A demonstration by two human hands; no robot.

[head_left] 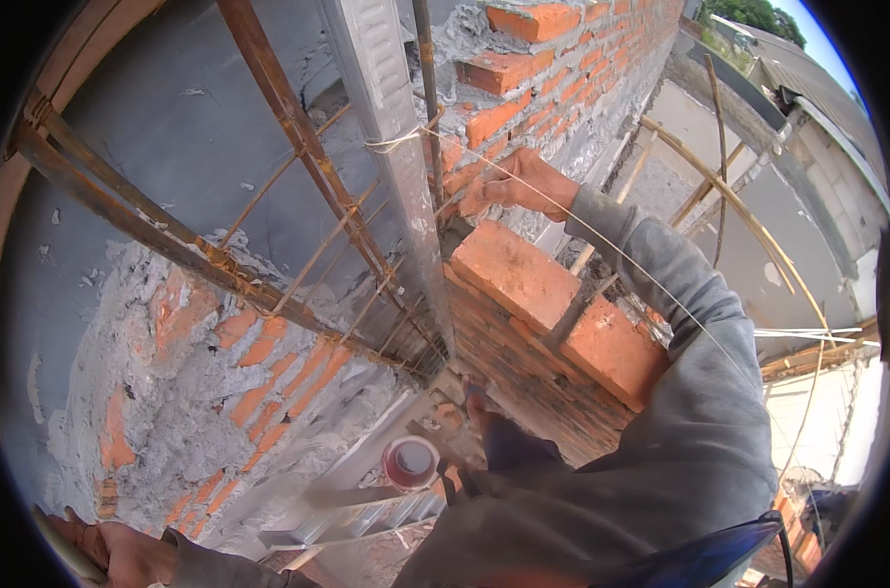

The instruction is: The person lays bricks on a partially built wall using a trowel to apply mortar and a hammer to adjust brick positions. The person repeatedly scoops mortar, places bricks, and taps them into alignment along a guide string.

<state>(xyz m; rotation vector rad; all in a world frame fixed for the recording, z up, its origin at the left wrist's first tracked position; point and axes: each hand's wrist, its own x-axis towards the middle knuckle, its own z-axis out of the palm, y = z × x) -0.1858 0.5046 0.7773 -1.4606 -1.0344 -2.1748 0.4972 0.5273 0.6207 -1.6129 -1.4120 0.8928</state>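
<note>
My right hand (525, 186) reaches to the stepped end of the brick wall (509, 73), beside an upright metal channel (381, 88). Its fingers are bent together, and what they hold, if anything, is hidden. A taut pale string (504, 169) is tied around the channel and passes across that hand and forearm. Below the hand, an orange brick (517, 274) lies on top of the lower wall, with another brick (614, 353) beyond a gap, close to my sleeve. At the lower left, my left hand (122, 551) is closed around a pale curved thing, mostly cut off by the rim.
Rusty rebar (293, 118) with wire ties stands left of the channel. Mortar-smeared brickwork (200, 382) rises at the left. Far below are a round red-rimmed bucket (411, 461) and a metal ladder (357, 524). Bamboo poles (724, 186) stand at the right.
</note>
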